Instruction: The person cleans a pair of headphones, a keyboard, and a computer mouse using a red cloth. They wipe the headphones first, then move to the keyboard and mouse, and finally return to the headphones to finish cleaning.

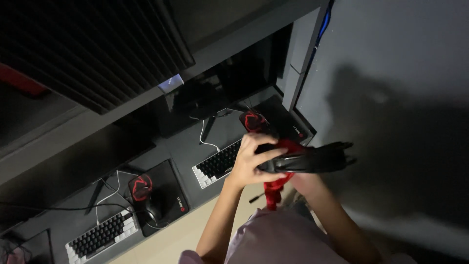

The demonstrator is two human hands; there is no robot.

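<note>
Head view, dim room. The left hand (251, 159) is held above the near edge of the desk (185, 146), its fingers (259, 146) curled and clamped on the left end of a black headset (308, 159). The right hand (305, 182) sits under the headset and is mostly hidden by it; I cannot tell how its fingers lie. A red cloth (276, 188) hangs between the hands, touching the headset.

On the desk behind lie a black-and-white keyboard (217, 164) and a mouse pad (266, 122), partly covered by the hands. Further left lie a second keyboard (100, 237), cut off by the frame, and a mouse (151, 210) on its pad.
</note>
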